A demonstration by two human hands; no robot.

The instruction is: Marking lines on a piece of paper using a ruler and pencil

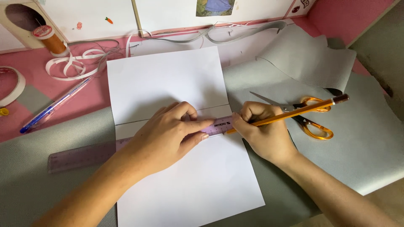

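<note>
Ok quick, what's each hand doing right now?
Left hand: open, pressing the ruler flat on the paper.
Right hand: closed on the pencil, tip at the ruler's edge.

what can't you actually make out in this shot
Head view only:
- Middle of the clear purple plastic ruler: covered by the left hand.
- Tip of the orange wooden pencil: hidden behind the right hand, so contact with the white paper sheet is unclear.
- Orange-handled scissors: partly crossed by the pencil.
- White tape roll: cut off by the left edge.
- Picture on the wall: cut off by the top edge.
</note>
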